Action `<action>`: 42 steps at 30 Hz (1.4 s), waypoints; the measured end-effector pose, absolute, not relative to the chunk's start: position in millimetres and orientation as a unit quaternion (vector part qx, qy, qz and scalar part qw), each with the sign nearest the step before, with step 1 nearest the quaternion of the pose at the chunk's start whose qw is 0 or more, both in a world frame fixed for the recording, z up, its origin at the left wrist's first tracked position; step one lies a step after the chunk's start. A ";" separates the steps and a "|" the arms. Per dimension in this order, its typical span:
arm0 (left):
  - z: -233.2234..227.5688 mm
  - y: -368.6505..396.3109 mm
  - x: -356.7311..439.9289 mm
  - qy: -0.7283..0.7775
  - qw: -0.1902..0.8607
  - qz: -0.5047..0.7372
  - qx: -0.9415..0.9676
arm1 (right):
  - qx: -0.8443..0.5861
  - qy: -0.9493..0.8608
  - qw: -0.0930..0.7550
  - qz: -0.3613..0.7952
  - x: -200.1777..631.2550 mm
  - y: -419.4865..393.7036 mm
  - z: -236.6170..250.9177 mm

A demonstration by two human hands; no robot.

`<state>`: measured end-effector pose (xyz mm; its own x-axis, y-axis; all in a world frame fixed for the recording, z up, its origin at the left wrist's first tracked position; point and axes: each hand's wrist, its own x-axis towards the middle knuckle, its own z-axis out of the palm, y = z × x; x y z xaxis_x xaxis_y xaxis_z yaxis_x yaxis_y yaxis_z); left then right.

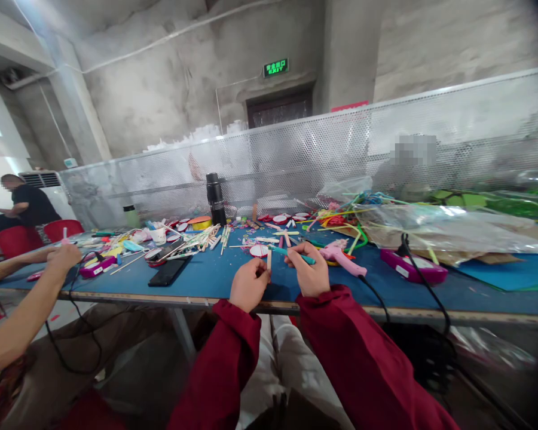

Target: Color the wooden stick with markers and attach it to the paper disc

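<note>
My left hand [249, 283] is closed around a short pale wooden stick [269, 259], held upright just above the blue table [215, 276]. My right hand [310, 269] grips a teal stick [291, 253] that lies nearly level and points left toward the wooden stick. Both hands hover over the table's front edge, close together. A pink glue gun [341, 257] lies just right of my right hand, its black cord running off the edge.
A black phone [169, 270] lies to the left, and a black bottle [216, 199] stands behind scattered sticks and round pieces. A purple box [415, 270] and plastic bags sit right. A co-worker's hand [65, 257] works at the left. A perforated metal screen backs the table.
</note>
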<state>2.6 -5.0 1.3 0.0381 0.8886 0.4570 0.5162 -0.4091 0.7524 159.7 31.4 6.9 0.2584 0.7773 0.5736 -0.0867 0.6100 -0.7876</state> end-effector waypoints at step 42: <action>-0.5 -4.4 -1.7 0.457 0.245 0.581 0.627 | -0.532 -0.793 0.296 0.033 165.2 103.2 45.8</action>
<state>-1.7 -4.4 -0.5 -0.0932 0.8588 0.5037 0.2886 -0.4609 0.8392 165.2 103.2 45.8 -0.2584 0.8630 0.4342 0.8239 0.4315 -0.3674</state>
